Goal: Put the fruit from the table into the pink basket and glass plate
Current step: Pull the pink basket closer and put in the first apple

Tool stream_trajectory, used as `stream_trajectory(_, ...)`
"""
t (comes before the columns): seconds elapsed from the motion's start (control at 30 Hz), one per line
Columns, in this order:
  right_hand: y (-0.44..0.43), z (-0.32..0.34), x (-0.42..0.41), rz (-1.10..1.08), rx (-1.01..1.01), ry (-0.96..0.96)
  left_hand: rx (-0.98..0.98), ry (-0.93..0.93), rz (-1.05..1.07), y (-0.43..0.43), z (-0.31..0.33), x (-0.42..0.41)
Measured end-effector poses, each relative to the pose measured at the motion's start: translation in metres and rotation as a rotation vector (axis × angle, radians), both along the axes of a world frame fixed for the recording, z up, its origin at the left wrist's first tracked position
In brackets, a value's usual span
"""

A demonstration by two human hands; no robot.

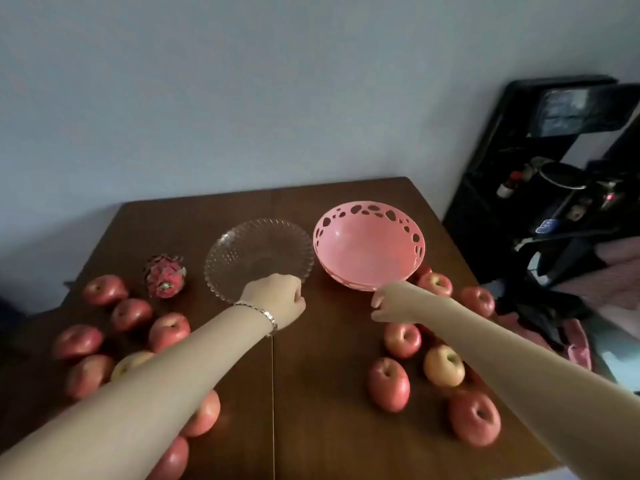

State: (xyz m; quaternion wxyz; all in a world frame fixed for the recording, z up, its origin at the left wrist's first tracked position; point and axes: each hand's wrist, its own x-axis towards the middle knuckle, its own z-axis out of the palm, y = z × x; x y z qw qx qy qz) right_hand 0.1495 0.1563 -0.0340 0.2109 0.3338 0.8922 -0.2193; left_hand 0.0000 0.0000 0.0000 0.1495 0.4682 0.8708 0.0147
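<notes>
An empty pink basket (369,249) with a pierced rim stands at the back right of the brown table (311,393). Left of it sits an empty glass plate (242,244). My left hand (280,299), with a bracelet on the wrist, is curled into a fist at the plate's near edge and holds nothing visible. My right hand (388,303) is loosely closed just below the basket's near rim, empty as far as I can see. Several red apples (401,339) lie on the right, several more (131,313) on the left. A dragon fruit (165,276) lies left of the plate.
A pale wall rises behind the table. To the right stands a black machine (554,188) with a screen and bottles. Pink cloth (578,344) lies off the table's right edge. A seam (273,393) runs down the tabletop between my arms.
</notes>
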Motion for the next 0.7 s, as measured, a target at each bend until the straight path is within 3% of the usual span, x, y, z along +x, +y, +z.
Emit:
stream_trajectory(0.1, 0.0, -0.035, 0.011, -0.078, 0.134, -0.195, -0.06, -0.064, 0.007, -0.006, -0.018, 0.013)
stream_trajectory(0.3, -0.009, -0.091, 0.009, -0.348, 0.141, -0.233, -0.043, -0.207, 0.079, -0.004, -0.038, 0.024)
stream_trajectory(0.43, -0.015, -0.107, 0.005, -0.354, 0.165, -0.36, 0.052, -0.415, 0.245, 0.007, -0.052, 0.02)
stream_trajectory(0.6, -0.003, -0.07, 0.007, -0.307, 0.068, -0.147, 0.302, -0.99, 0.805, 0.046, -0.077, 0.008)
stream_trajectory(0.7, 0.019, -0.04, 0.005, -0.299, 0.071, 0.021, 0.32, -1.099, 0.934, 0.092, -0.094, -0.004)
